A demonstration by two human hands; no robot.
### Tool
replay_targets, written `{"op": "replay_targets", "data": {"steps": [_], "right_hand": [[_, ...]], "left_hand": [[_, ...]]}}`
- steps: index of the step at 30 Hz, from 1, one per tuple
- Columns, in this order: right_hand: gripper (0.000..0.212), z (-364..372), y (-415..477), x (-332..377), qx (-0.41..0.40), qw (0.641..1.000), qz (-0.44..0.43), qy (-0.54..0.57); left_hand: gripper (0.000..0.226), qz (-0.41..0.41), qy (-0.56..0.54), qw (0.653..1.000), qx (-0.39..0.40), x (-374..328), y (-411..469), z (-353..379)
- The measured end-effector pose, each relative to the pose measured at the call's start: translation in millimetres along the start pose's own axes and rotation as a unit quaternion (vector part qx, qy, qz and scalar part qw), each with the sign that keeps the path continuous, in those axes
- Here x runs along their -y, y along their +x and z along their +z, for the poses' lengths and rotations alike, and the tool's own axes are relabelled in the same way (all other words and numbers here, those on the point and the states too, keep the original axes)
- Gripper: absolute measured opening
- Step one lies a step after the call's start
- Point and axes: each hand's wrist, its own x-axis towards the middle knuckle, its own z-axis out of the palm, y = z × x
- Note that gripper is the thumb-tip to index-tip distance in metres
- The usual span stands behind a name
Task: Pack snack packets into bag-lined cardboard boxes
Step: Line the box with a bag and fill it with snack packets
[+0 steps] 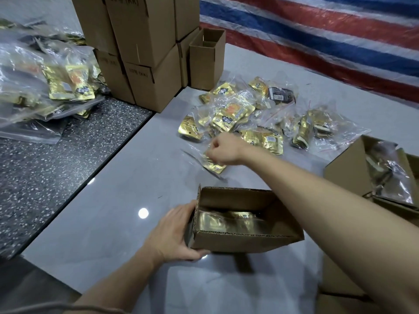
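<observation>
The open cardboard box (247, 240) sits on the glossy grey floor (127, 177) closest to the person. Its mouth faces up and its long axis runs left to right across the view. Gold packets in clear film (226, 220) lie flat on its bottom. The left hand (172, 232) grips the left end of this box, with the palm against the end wall and the thumb curled under the near lower corner. The right hand (223, 150) reaches out past the far side of the box, its forearm crossing above the right end. Its fingers are curled down and pinch a clear bag of gold packets (214, 164). That bag lies on the floor just beyond the box, apart from it, with its long axis slanting from far left to near right. Farther beyond the box spreads a loose pile of bagged packets (249, 116), mostly gold and one dark. Beyond the pile, to the far left of the box, stands a stack of closed cartons (145, 53), and a small empty carton (207, 62) stands upright against it. To the right of the box is a second carton (347, 171) with a crinkled bag showing inside. Far left of the box, across a dark speckled strip of floor (68, 155), is a heap of bagged packets (45, 87). A red, white and blue striped tarpaulin (317, 41) lies along the far edge.
</observation>
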Motion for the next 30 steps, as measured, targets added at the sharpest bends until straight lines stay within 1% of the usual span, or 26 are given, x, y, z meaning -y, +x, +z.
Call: {"op": "replay_targets", "data": {"steps": [1,2,3,5,6,8,10,12,14,17,18,21,24,27,30], "right_hand": [[0.023,9.0,11.1,-7.0,0.019,0.999,0.010,-0.032],[0.014,16.6,18.8,-12.0,0.039,0.998,0.015,-0.052],[0.013,24.3,25.3,-17.3,0.054,0.997,0.015,-0.060],[0.039,35.0,35.5,-26.6,0.054,0.996,0.014,-0.073],[0.045,39.7,38.7,-29.9,0.041,0.995,0.013,-0.091],[0.049,47.6,44.8,-34.5,0.016,0.982,0.005,-0.186],[0.051,51.2,47.1,-34.1,-0.001,0.953,-0.007,-0.304],[0.043,50.7,47.2,-35.0,-0.018,0.941,-0.011,-0.339],[0.026,48.8,46.4,-38.7,-0.020,0.933,-0.006,-0.359],[0.016,49.4,37.7,-48.1,-0.008,0.907,-0.018,-0.421],[0.016,50.3,33.8,-51.3,-0.012,0.900,-0.028,-0.435],[0.027,49.1,23.0,-62.4,-0.070,0.901,-0.057,-0.425],[0.024,44.9,13.2,-69.9,-0.132,0.909,-0.096,-0.384],[0.018,39.9,-0.5,-71.4,-0.169,0.924,-0.127,-0.319],[0.025,30.1,-12.6,-71.1,-0.181,0.930,-0.162,-0.275]], "left_hand": [[0.076,0.002,-0.004,1.000,0.000,0.8,1.0,0.4],[0.075,0.002,-0.008,1.000,0.003,1.5,1.8,0.8],[0.073,0.001,-0.012,1.000,0.007,1.9,2.1,0.9],[0.072,-0.001,-0.016,1.000,0.009,2.0,1.9,0.7],[0.074,-0.001,-0.019,1.000,0.008,1.5,0.9,-0.1],[0.081,-0.002,-0.024,1.000,0.008,-0.5,-1.1,-1.7],[0.084,-0.009,-0.020,1.000,0.012,-3.9,-1.2,-4.1],[0.084,-0.012,-0.020,1.000,0.019,-6.1,-1.2,-4.9],[0.086,-0.010,-0.020,1.000,0.019,-6.7,-0.4,-5.4],[0.089,-0.007,-0.018,1.000,0.015,-7.3,-0.1,-4.4],[0.089,-0.006,-0.017,1.000,0.012,-7.5,-0.7,-4.5],[0.090,-0.004,-0.012,1.000,0.010,-7.1,-0.7,-4.7],[0.090,-0.001,-0.009,1.000,0.007,-6.0,-0.5,-3.1],[0.088,0.000,-0.009,1.000,0.003,-4.8,0.1,-2.1],[0.086,0.006,-0.007,1.000,-0.006,-4.4,-0.9,-2.0]]}}
